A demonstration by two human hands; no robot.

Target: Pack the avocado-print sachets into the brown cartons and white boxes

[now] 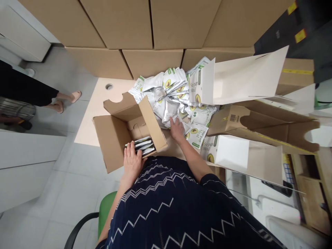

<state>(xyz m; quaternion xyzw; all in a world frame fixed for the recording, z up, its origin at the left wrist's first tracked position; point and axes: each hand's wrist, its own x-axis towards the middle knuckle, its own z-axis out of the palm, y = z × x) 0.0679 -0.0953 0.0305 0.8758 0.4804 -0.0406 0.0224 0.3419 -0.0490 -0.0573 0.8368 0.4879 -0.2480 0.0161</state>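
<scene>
Resting loosely spread left hand (132, 162) on sachets (145, 144) inside open cardboard carton (110, 140).
Touching Super Meal pouches (171, 109) piled on pale tabletop (91, 114) with right hand (177, 131), cannot tell if pinching; grey floor tiles (68, 193) beyond.

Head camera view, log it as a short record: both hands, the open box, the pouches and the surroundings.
Left hand: left hand on the packets inside the box
Right hand: right hand at the near edge of the pouch pile; grip unclear
Open box: brown cardboard box, flaps up, packets at its near end
Pouches: loosely heaped, some showing an avocado and "Su-per Meal"
Beyond the pile: cardboard boxes in two tiers
Right side: open white cartons
Far left: another person's feet
</scene>
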